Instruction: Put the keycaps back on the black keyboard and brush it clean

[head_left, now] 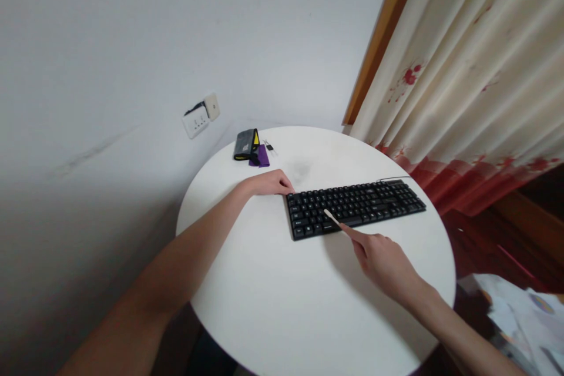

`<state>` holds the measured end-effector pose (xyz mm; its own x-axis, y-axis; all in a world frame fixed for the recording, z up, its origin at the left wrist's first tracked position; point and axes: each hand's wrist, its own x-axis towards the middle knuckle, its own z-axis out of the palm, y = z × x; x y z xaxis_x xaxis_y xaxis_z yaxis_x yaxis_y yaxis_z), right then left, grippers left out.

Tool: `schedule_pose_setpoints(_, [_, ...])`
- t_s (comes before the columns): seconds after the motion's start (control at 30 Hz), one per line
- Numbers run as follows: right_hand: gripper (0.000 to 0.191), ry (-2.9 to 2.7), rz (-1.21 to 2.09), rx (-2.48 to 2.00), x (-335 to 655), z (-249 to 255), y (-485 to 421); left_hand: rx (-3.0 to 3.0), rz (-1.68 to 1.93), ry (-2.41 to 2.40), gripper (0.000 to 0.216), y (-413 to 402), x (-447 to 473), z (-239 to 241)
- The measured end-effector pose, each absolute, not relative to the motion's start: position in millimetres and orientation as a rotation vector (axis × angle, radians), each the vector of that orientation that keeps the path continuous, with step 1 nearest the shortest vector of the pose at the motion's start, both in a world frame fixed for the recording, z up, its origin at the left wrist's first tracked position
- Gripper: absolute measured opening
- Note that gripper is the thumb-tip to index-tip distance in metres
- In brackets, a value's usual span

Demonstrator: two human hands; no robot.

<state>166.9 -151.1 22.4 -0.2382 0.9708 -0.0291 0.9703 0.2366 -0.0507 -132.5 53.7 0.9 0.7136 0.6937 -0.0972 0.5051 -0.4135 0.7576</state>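
A black keyboard lies flat and slightly slanted on a round white table. At its far left corner is my left hand, fingers curled and closed on the edge there. My right hand is closed around a slim white toothbrush, index finger stretched along the handle. The toothbrush's head is over the lower keys, left of the keyboard's middle; whether it touches them I cannot tell. Most of its handle is hidden in my hand.
Toward the back left of the table sit a grey pouch with yellow lining, a purple cloth and a small black-and-clear item. A wall socket is behind. Curtains hang at right; papers lie below.
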Motion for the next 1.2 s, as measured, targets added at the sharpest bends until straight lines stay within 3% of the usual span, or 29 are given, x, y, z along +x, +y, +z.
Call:
schedule_pose_setpoints(0.33, [0.049, -2.421, 0.245, -1.978, 171, 33, -164, 2.094, 0.293, 0.915, 0.024, 53, -132, 3])
schedule_pose_setpoints(0.9, [0.053, -2.402, 0.237, -2.010, 163, 24, -168, 2.092, 0.297, 0.905, 0.024, 53, -132, 3])
schedule_pose_setpoints(1.2, [0.048, -2.112, 0.270, -1.880, 154, 48, -139, 2.095, 0.299, 0.910, 0.024, 52, -132, 3])
